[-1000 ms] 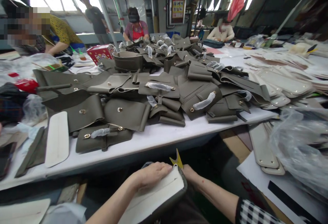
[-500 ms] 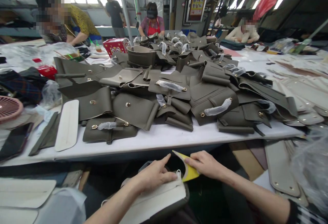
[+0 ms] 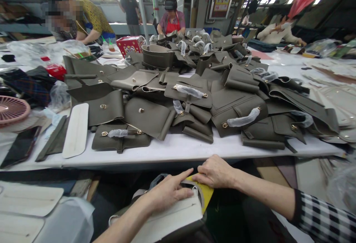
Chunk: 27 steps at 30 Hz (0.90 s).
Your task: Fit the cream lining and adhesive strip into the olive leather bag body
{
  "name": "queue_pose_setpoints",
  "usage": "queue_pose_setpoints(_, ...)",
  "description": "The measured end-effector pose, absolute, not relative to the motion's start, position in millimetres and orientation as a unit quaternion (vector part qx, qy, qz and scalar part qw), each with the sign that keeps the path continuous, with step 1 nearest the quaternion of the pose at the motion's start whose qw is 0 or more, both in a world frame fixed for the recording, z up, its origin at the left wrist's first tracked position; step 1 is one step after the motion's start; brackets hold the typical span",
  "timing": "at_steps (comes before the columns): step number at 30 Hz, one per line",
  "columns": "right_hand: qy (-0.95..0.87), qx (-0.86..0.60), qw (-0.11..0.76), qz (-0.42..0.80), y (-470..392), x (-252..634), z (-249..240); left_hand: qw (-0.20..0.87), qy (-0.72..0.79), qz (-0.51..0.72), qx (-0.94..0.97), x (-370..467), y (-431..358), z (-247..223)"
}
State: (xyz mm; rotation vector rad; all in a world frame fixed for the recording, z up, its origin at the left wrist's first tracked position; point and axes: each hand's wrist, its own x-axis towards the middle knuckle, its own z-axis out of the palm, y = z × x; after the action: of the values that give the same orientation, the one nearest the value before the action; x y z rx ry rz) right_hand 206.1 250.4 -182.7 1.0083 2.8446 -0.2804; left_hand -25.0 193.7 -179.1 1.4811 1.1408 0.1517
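Note:
My left hand (image 3: pixel 169 194) lies on a pale panel (image 3: pixel 174 220) at the bottom centre, its fingers apart and the index finger stretched forward. Under the panel shows the edge of a dark grey-green piece. My right hand (image 3: pixel 215 172) pinches a yellow sheet (image 3: pixel 206 193) with a grey curved edge, which lies against the panel's far right corner. A small white loop (image 3: pixel 195 190) stands at that corner, just beyond my left fingers.
A white table (image 3: pixel 164 150) bears a heap of grey-green bag pieces (image 3: pixel 147 115) with wrapped handles. Left are a phone (image 3: pixel 20 146), a pink fan (image 3: pixel 12 110) and a white panel (image 3: pixel 75 130). Several people are around the far side. Pale panels (image 3: pixel 30 203) lie low left.
My right hand has moved left with the yellow sheet, which now lies against the panel's corner, closer to my left hand. The view has shifted slightly.

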Motion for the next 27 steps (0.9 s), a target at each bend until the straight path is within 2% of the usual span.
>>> queue_pose_setpoints(15, 0.94, 0.319, 0.105, -0.058, 239.6, 203.0, -181.6, 0.502, 0.468, 0.048, 0.726, -19.2, 190.4, -171.5)
queue_pose_setpoints(27, 0.918, 0.371, 0.12, -0.077, 207.7, 198.1, -181.9, 0.456, 0.453, 0.06, 0.764, -20.2, 178.8, -184.8)
